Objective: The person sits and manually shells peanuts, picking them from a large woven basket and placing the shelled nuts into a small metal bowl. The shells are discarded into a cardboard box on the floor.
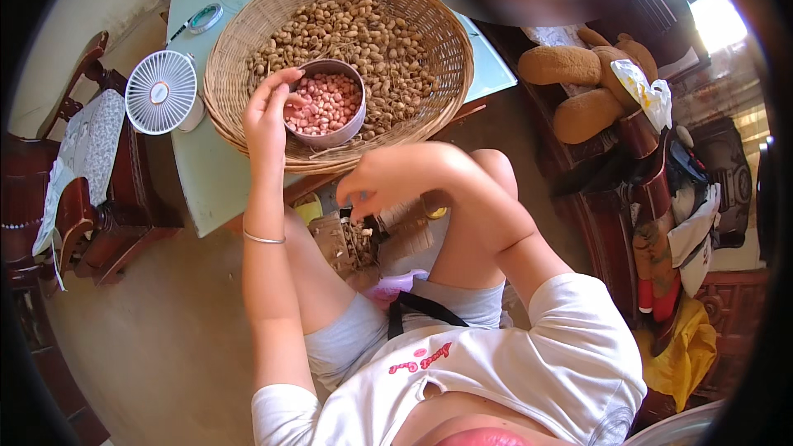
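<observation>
My left hand [272, 99] is over the left rim of a round metal bowl [334, 138], its fingers apart above the pink shelled peanuts [328, 102] inside. The bowl stands in a wide wicker basket [226, 83], at its near side, among many unshelled peanuts [353, 31]. Nearer to me, my right hand [365, 183] hangs with bent fingers just outside the basket's near rim, above an open cardboard box [328, 235] with peanut shells [359, 238] between my knees. Whether my right fingers hold anything cannot be made out.
The basket rests on a glass-topped table [204, 179]. A white fan [161, 93] and a roll of tape [205, 17] are at its left. A carved wooden chair [130, 198] stands to the left; wooden seating with a brown plush toy [588, 108] is at right. A lilac plastic item [393, 285] lies below the box.
</observation>
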Demonstrator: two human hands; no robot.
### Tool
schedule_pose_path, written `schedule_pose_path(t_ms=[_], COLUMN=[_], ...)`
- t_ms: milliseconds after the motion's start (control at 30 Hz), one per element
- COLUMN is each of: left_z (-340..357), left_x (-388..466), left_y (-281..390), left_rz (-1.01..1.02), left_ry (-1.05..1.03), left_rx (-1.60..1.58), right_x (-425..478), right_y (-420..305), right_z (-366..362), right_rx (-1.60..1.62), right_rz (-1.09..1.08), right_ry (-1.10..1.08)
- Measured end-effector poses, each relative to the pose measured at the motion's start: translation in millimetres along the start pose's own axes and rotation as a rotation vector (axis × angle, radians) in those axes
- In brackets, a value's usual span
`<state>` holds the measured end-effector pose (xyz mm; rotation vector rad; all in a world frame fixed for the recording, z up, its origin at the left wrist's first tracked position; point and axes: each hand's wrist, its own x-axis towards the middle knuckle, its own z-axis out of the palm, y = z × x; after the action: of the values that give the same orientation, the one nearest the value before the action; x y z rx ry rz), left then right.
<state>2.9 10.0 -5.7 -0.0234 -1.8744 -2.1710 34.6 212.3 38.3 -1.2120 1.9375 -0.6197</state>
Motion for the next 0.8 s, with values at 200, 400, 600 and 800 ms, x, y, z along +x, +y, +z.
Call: schedule_pose_path(t_ms=[200, 400, 600, 800], left_z=[5, -6, -7, -8], left_x=[4, 4, 5, 3], left_y=[-1, 0, -6, -6], left_rz=[-0.084, -0.107, -0.122, -0.114], left_ry=[-0.031, -0.063, -0.097, -0.132], left_rx=[-0.015, -0.017, -0.079, -0.096], right_x=[-27, 61, 110, 108], right_y=[43, 144, 174, 173], right_z=[-67, -129, -141, -146], right_rx=[0.007, -0.415, -0.667, -0.794], right_rz=[0.07, 0.302, 0.586, 0.514], right_ry=[0.768, 0.882, 0.78, 0.819])
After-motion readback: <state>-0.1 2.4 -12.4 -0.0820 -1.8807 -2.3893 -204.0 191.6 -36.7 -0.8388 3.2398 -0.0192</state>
